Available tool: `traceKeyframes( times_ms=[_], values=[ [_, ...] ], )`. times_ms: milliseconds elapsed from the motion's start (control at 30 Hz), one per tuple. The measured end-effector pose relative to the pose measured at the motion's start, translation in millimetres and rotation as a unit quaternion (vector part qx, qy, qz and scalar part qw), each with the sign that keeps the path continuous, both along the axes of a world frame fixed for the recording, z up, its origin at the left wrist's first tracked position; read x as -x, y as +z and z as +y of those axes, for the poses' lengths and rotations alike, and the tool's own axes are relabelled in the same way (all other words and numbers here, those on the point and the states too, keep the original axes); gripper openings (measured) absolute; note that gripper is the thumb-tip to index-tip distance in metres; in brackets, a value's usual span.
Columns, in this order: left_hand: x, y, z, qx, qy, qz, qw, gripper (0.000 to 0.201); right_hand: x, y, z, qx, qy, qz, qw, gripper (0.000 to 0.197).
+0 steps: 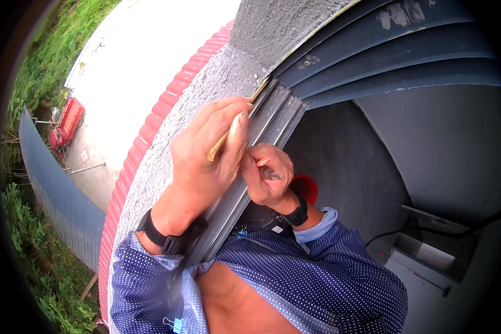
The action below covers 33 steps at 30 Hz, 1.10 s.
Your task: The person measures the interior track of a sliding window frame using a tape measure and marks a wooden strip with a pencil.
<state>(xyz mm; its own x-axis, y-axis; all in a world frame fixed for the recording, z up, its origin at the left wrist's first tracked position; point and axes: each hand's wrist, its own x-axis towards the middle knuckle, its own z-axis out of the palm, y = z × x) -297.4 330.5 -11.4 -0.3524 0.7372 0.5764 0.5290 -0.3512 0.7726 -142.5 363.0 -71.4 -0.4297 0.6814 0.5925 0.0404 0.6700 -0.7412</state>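
Note:
My left hand [209, 147] is closed round a slim tool with a wooden handle [218, 146]. The tool's thin far end lies at the corner where the grey window track [273, 119] meets the rough plaster wall [228, 69]; its kind is not clear. Just to the right, my right hand [270, 173] is curled shut over the track, close against the left one. A small glint shows among its fingers, but what they hold is too small to make out. Above the hands runs a dark ridged frame [384, 53] with white smears.
Outside, red roof edging [150, 119] borders the wall above a pale yard with a red cart [68, 125]. Inside, a red round object [304, 189] sits behind my right wrist. An open box [426, 253] and a black cable [440, 229] are at lower right.

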Motion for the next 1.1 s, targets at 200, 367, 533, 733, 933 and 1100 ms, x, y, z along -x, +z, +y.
traceKeyframes(
  times_ms=[200,367,533,733,933,1100],
  values=[
    [6.6,28.9,-20.3,0.066,0.012,-0.015,0.998,0.007,1.2,0.8,-0.1,-0.001,-0.009,0.004,1.000,0.009],
    [18.7,37.1,-34.0,0.068,0.034,-0.137,0.988,0.013,-6.0,3.8,-2.7,0.025,0.000,-0.039,0.999,0.010],
    [13.1,21.3,-22.3,0.038,0.023,-0.130,0.990,0.010,-0.2,1.8,-2.0,0.012,-0.006,-0.019,1.000,0.010],
    [15.6,24.5,-30.8,0.084,0.006,-0.041,0.996,0.006,-1.1,1.4,-2.0,0.014,-0.004,-0.025,1.000,0.010],
    [28.2,55.5,-63.4,0.110,0.004,-0.026,0.994,0.008,0.4,1.0,-0.6,-0.005,-0.013,-0.021,1.000,0.009],
    [27.3,53.4,-72.2,0.087,0.015,-0.073,0.993,0.009,-0.5,0.2,-2.0,0.016,-0.009,-0.024,1.000,0.009]
  ],
)
